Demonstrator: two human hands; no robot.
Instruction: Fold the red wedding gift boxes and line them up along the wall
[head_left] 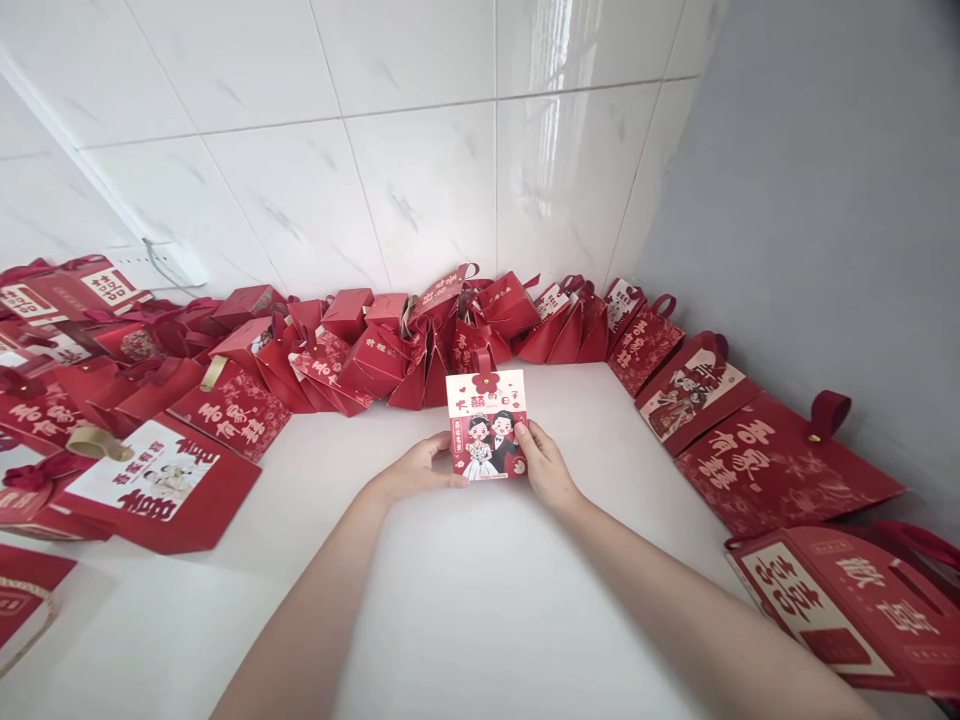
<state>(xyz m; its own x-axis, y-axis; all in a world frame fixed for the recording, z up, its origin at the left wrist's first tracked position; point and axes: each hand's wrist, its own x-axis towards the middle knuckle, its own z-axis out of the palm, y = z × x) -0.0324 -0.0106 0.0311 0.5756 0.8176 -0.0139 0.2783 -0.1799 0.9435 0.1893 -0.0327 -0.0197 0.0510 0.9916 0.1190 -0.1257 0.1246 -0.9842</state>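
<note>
Between my two hands a small red and cream gift box [487,428] stands upright, with a cartoon bride and groom on its front and a red ribbon loop at its top. My left hand [420,468] grips the box's left side, thumb along the lower front edge. On the opposite side my right hand [546,465] holds it, with the thumb on the front face near the groom. The fingers behind the box are hidden. Just behind it stands a row of red gift boxes, a folded red box [377,358] among them.
Many red wedding boxes line the back of the white table [480,600]. At left lies a large red box with a white label [161,485]. Along the grey wall at right are a red bag [780,460] and a box with a large character panel [855,600]. A power strip [169,263] sits behind.
</note>
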